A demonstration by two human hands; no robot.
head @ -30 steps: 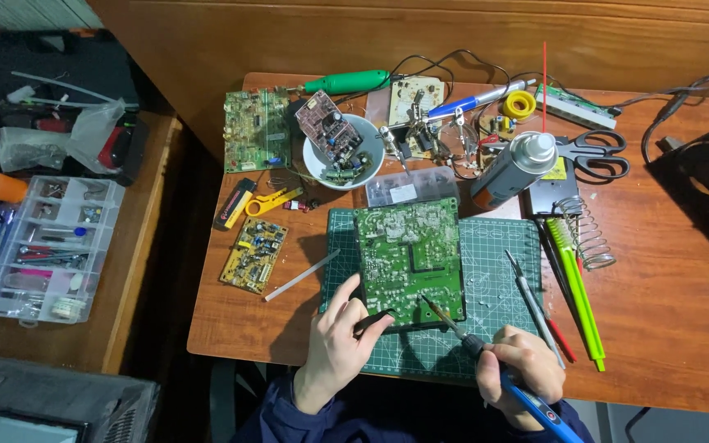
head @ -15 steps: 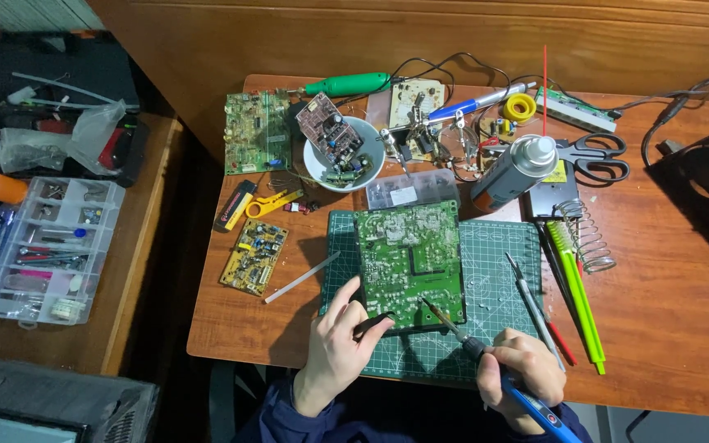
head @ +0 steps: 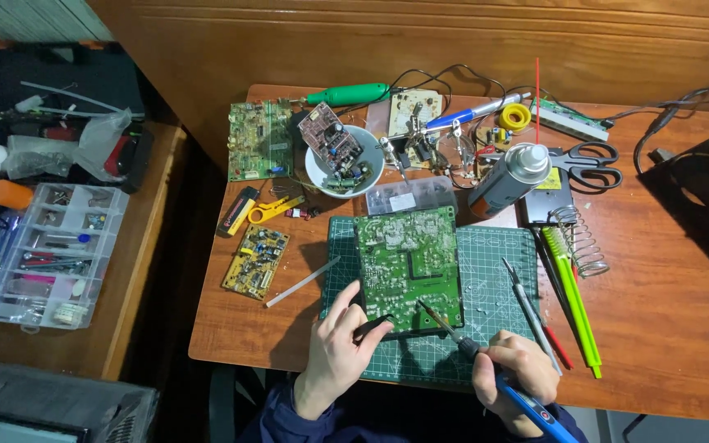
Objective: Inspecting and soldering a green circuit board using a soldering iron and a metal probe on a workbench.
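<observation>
A green circuit board lies solder side up on a green cutting mat in the middle of the wooden table. My left hand holds black tweezers against the board's near left corner. In my right hand is a blue-handled soldering iron, its tip touching the board's near edge.
A white bowl of small boards, a spray can, scissors, a coiled iron stand and green pens crowd the far and right side. Loose boards lie at left. A clear parts box sits on the side table.
Both hands stay on the board with only slight shifts. The soldering tip remains at the near edge.
</observation>
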